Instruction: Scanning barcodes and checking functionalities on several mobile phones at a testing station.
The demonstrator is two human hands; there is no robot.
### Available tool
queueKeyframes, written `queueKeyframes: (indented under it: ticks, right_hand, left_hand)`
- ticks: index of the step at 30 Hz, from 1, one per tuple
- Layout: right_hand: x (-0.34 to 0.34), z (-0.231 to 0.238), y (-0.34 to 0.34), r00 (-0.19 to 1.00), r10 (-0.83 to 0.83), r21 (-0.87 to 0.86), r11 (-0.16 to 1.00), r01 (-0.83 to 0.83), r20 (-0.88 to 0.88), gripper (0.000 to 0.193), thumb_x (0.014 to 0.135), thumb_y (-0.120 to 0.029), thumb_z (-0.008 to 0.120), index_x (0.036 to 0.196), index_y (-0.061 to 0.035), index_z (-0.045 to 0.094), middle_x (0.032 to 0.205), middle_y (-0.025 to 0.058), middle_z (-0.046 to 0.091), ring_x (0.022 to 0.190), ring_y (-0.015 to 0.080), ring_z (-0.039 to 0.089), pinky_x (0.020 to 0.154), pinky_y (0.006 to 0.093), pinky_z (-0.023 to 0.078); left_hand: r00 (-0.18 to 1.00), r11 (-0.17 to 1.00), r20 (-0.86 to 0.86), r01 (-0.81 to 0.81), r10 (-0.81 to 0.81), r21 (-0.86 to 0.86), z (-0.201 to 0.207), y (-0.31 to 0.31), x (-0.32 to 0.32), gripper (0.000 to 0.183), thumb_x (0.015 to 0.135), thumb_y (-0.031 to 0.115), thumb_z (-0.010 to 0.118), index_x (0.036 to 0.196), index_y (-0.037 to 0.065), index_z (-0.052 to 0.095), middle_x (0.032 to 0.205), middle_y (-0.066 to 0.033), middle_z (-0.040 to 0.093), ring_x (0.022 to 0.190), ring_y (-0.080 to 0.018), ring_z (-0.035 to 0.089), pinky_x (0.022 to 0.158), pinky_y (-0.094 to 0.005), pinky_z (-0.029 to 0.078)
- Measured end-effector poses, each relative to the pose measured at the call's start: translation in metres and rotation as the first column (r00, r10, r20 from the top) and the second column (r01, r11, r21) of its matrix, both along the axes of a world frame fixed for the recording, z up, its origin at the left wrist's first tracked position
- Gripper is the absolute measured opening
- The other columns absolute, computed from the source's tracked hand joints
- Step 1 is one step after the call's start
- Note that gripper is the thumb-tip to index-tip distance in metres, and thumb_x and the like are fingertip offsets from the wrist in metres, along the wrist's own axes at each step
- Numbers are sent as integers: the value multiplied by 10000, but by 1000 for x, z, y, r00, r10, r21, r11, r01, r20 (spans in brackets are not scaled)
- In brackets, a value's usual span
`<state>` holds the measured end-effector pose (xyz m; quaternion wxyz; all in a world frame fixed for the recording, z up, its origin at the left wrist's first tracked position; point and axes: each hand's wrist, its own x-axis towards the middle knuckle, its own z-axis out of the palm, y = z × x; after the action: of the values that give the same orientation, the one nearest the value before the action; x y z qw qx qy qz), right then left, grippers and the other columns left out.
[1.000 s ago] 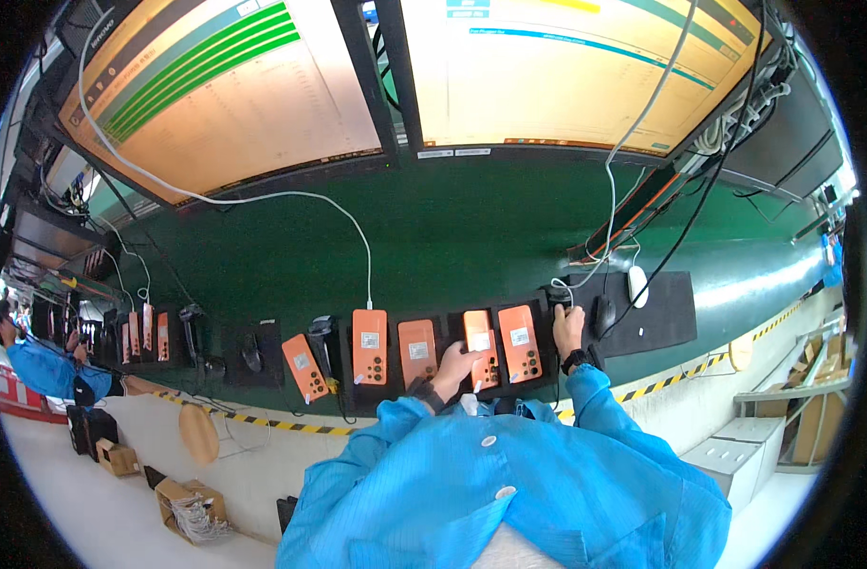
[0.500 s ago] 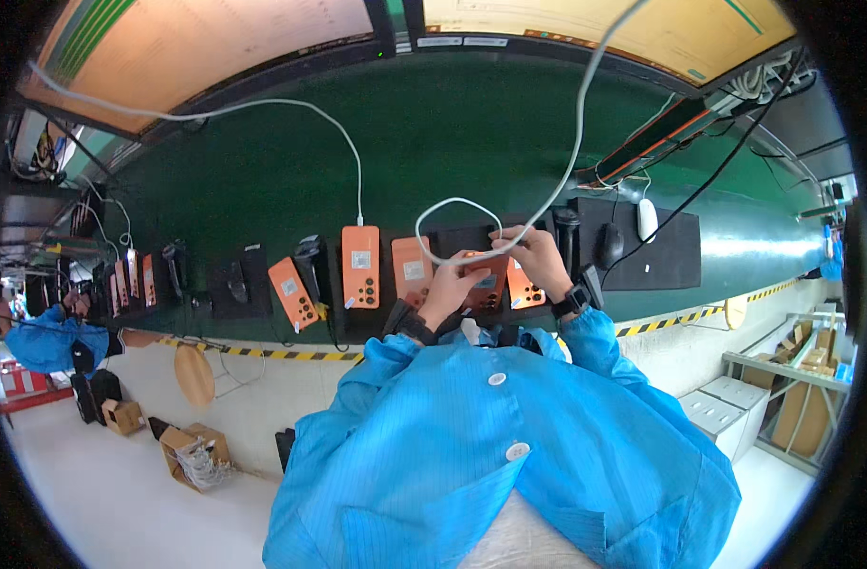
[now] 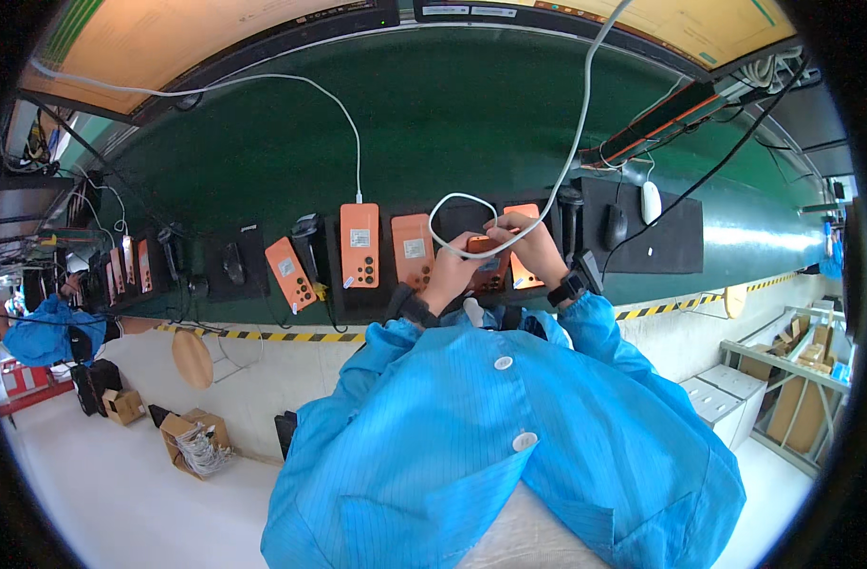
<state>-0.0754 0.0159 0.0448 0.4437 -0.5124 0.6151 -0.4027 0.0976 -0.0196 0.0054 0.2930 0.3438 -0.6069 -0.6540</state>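
My left hand [image 3: 449, 277] is closed around the lower left side of an orange smartphone [image 3: 491, 272], which is tilted above the black mat and partly covered by my fingers. At its upper edge, my right hand [image 3: 538, 252] pinches the end of a white cable [image 3: 579, 133]. The plug is hidden by the fingers, so I cannot tell whether it sits in the phone. The cable loops in front of both hands. Another orange phone [image 3: 524, 277] lies under my right hand, and one more [image 3: 413, 248] lies just left of my left hand.
Further left are an orange phone [image 3: 359, 242] with a white cable plugged into its top, a tilted phone [image 3: 289, 273] and a handheld scanner [image 3: 307, 248]. Right of my hands stand a black scanner [image 3: 570, 213], a black mouse [image 3: 615, 228] and a white mouse [image 3: 651, 203]. Monitors line the far edge.
The whole view has shifted slightly, so the table sits higher in the picture. My right fingers have drawn in closer around the cable end at the phone's upper edge. Both hands keep their holds.
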Motion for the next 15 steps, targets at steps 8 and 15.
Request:
queueKeyframes:
  ticks: [8,15]
  right_hand:
    - [-6,-37,-49,988,-97,24,995,101,-122,306,820,-142,662,1064,36,613,982,157,667,879,210,655,771,302,504]
    - [63,-48,-85,880,-53,-225,972,-62,-472,219,767,-130,628,946,-6,654,930,195,654,928,346,618,792,404,500]
  left_hand:
    - [962,971,133,-232,237,-55,-24,-34,16,359,816,137,694,1099,2,519,941,-84,657,894,-187,632,802,-314,497]
    - [751,803,285,-568,596,-182,-55,0,123,199,900,166,583,1012,1,589,907,-117,662,876,-194,641,771,-318,492]
